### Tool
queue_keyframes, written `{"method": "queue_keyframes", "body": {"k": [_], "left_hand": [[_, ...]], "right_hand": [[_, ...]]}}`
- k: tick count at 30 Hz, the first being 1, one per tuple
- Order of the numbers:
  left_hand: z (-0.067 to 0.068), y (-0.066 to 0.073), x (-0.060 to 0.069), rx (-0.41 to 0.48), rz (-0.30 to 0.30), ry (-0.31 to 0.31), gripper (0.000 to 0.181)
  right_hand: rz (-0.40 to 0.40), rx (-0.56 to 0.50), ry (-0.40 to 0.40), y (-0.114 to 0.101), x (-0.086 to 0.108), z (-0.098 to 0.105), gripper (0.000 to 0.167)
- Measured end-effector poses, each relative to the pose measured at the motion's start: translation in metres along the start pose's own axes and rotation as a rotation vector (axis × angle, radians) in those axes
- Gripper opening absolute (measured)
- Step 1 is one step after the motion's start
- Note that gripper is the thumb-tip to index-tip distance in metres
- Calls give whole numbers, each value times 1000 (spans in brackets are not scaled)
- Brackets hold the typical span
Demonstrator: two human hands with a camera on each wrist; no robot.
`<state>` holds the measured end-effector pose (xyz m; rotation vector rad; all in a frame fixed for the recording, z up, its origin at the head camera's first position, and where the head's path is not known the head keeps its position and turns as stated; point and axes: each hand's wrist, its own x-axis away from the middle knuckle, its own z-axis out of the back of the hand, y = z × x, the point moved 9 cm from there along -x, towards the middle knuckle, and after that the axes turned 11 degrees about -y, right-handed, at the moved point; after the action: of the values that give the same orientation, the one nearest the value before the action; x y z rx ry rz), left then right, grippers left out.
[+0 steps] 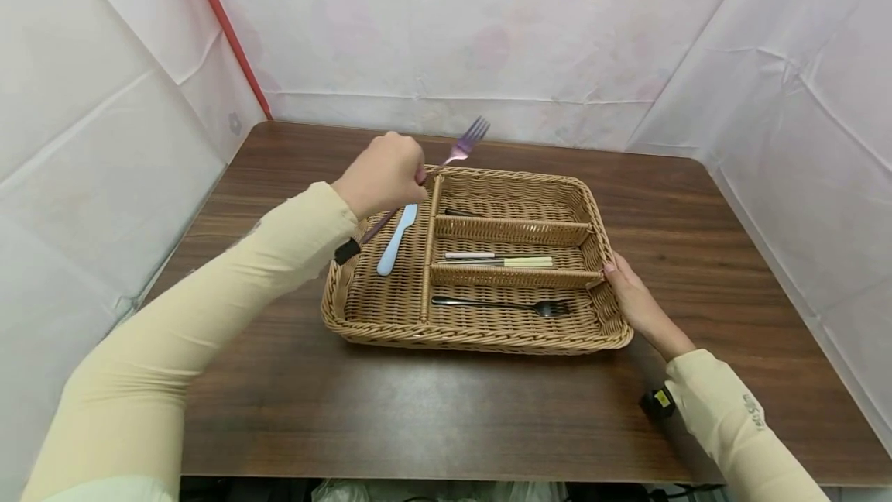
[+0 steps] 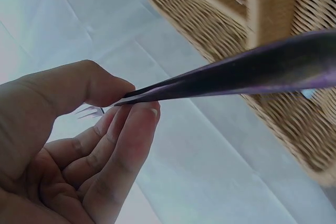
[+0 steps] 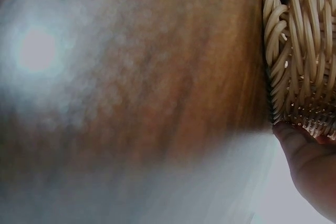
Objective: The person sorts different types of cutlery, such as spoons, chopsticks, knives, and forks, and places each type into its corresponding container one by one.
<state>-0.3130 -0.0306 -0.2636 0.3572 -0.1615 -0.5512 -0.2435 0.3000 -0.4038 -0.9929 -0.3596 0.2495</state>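
My left hand (image 1: 386, 175) is over the left part of a wicker cutlery basket (image 1: 481, 338) and pinches a purple metal fork (image 1: 465, 147). Its tines point up to the back right. In the left wrist view, thumb and fingertips meet on the fork's stem (image 2: 231, 72). My right hand (image 1: 637, 300) grips the basket's right rim, with the thumb (image 3: 291, 137) on the wicker; the other fingers are mostly hidden. Below the left hand, a light-blue knife (image 1: 397, 242) lies in the long left compartment.
Dark cutlery (image 1: 502, 304) with a spoon bowl and fork tines lies in the front right compartment. The middle one holds several pieces with white and yellow handles (image 1: 528, 262). A dark piece (image 1: 460, 212) lies at the back. White sheets surround the wooden table (image 1: 418, 409).
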Motion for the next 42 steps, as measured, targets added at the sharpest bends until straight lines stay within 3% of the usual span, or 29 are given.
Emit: {"method": "queue_keyframes", "body": {"k": [6, 16, 23, 30, 37, 42], "left_hand": [[-13, 33, -9, 39, -78, -35, 35], [-38, 74, -20, 13, -172, -93, 39], [-69, 97, -22, 34, -260, -194, 41], [-97, 120, -21, -79, -373, -250, 43], [-127, 135, -17, -100, -425, -377, 47], [-145, 143, -14, -194, -464, -426, 44]], "right_hand": [[-4, -4, -7, 1, -1, 0, 55], [-25, -3, -12, 4, 1, 0, 55], [-17, -6, -3, 2, 2, -1, 54], [14, -24, 8, -1, 3, -1, 52], [54, -13, 23, 0, 2, -1, 52], [102, 1, 35, -2, 5, -1, 61]]}}
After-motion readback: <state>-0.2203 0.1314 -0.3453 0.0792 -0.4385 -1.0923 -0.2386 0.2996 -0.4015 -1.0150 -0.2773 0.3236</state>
